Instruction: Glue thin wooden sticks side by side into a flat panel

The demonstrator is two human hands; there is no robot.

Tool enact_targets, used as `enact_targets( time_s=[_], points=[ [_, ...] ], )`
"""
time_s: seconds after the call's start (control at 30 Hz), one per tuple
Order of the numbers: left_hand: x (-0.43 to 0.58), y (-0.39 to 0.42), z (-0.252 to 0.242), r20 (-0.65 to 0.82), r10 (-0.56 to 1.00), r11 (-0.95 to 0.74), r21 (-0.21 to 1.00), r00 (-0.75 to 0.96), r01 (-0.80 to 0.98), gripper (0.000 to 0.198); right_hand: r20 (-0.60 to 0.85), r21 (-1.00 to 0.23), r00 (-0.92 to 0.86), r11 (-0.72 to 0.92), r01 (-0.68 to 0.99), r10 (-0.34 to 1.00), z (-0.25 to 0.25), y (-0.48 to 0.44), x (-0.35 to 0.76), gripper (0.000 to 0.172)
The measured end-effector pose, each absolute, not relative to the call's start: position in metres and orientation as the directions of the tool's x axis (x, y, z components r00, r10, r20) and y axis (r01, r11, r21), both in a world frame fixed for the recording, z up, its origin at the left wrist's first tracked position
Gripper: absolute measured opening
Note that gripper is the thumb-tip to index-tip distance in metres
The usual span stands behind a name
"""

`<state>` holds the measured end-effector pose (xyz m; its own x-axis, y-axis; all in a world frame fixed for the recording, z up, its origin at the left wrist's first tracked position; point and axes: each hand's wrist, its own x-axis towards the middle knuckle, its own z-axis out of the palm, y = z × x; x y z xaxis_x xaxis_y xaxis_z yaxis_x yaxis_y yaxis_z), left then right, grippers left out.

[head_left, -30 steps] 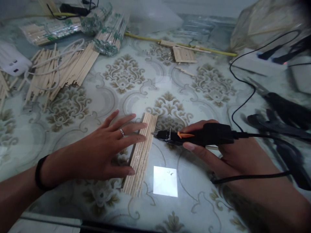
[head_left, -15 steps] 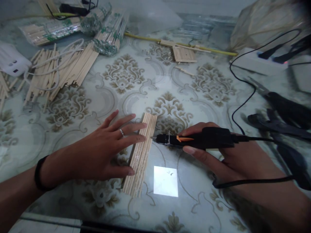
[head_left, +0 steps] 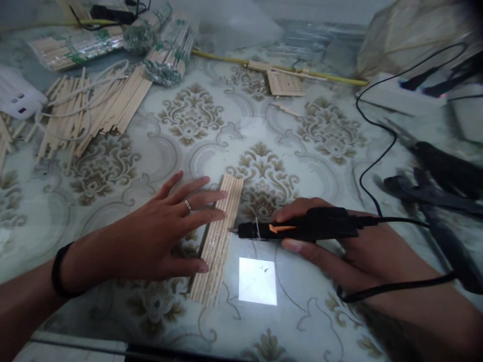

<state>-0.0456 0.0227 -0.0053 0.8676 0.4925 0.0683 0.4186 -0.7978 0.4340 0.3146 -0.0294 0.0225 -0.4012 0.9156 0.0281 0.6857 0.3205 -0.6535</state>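
Note:
Several pale wooden sticks lie side by side as a narrow strip (head_left: 214, 251) on the patterned table, with glossy streaks along the lower part. My left hand (head_left: 158, 231) rests over the strip's left side, fingers spread, fingertips and thumb touching the sticks. In my right hand (head_left: 339, 251) is a black corded hot glue gun (head_left: 298, 226) with an orange mark and a pointed metal tip. That tip meets or nearly meets the strip's right edge, just below my left fingertips. Fingers under the glue gun are partly hidden.
Loose sticks (head_left: 124, 103), wrapped stick bundles (head_left: 171, 48) and a white charger (head_left: 20, 93) with a cable lie at the left back. A small stick panel (head_left: 286, 83) sits farther back. Pliers (head_left: 433, 196), a power strip (head_left: 405, 95) and black cords occupy the right.
My right hand has drawn the glue gun's tip slightly toward me and left along the strip's right edge. My left hand and the strip have hardly moved.

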Motion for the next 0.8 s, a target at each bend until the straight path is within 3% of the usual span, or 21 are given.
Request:
enact_targets(
  time_s=[0.23,0.8],
  points=[
    [-0.044,0.022,-0.004,0.057,0.501,-0.786,0.449,0.864,0.426,0.068,0.170,-0.513,-0.263,0.313,0.799,0.950,0.010,-0.028,0.318,0.036],
    [-0.043,0.022,-0.005,0.059,0.498,-0.787,0.450,0.865,0.422,0.069,0.157,-0.508,-0.321,0.355,0.785,0.934,0.009,-0.030,0.320,0.038]
  ],
)
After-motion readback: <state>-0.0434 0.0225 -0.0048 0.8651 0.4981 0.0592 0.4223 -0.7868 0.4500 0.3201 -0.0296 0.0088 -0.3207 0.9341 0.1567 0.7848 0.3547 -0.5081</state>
